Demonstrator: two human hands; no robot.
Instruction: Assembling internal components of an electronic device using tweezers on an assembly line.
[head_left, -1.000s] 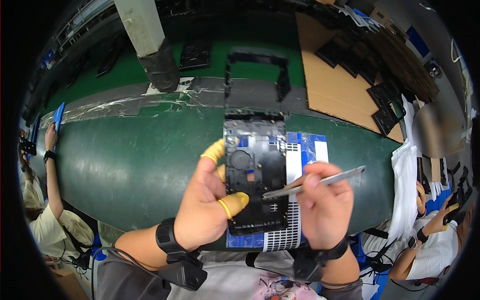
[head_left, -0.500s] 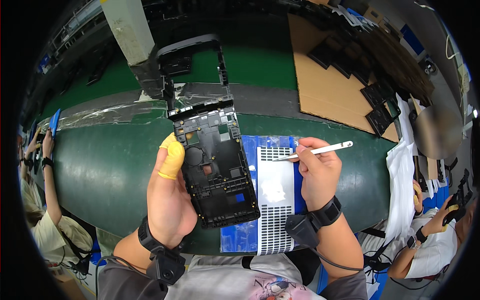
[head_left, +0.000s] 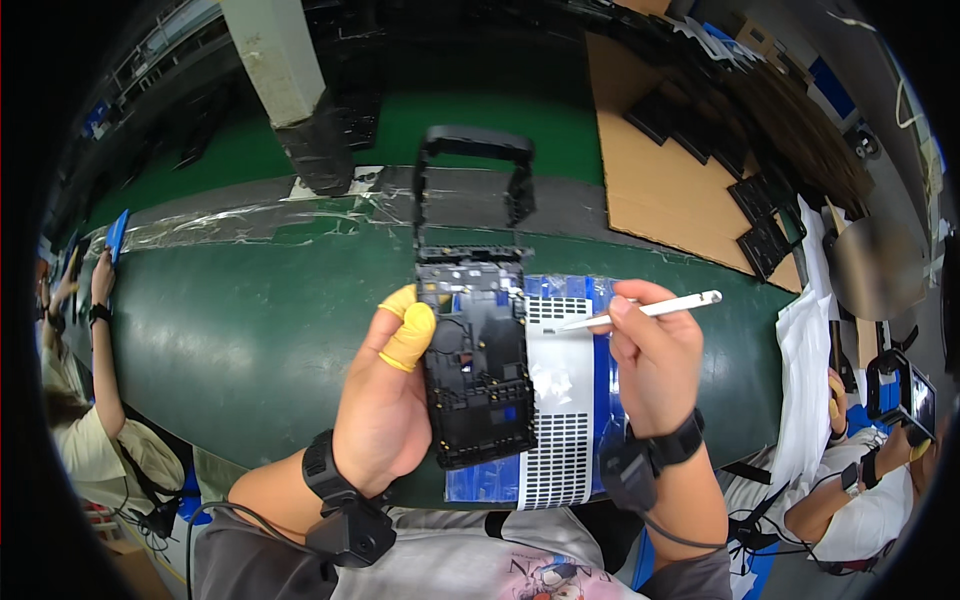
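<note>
Being gripped at its L edge by the L hand (head_left: pixel 385 415), the blk plastic frame (head_left: pixel 480 415) is held up over the green table (head_left: pixel 230 340), w/ its open loop end pointed to the far side. Yellow finger cots (head_left: pixel 408 340) are worn on that hand. Part of the blue pad (head_left: pixel 480 485) is hidden by the frame; on the pad a white sheet (head_left: pixel 560 360) w/ rows of small blk rects is laid, just by the frame's R edge. In the R hand (head_left: pixel 655 350), white tweezers (head_left: pixel 685 302) are pinched betw. thumb + fingers; the tips are aimed at the sheet's far rows, but whether it's touched can't be told. Further off R, cardboard (head_left: pixel 650 195) w/ blk parts (head_left: pixel 768 250) is seen.
</note>
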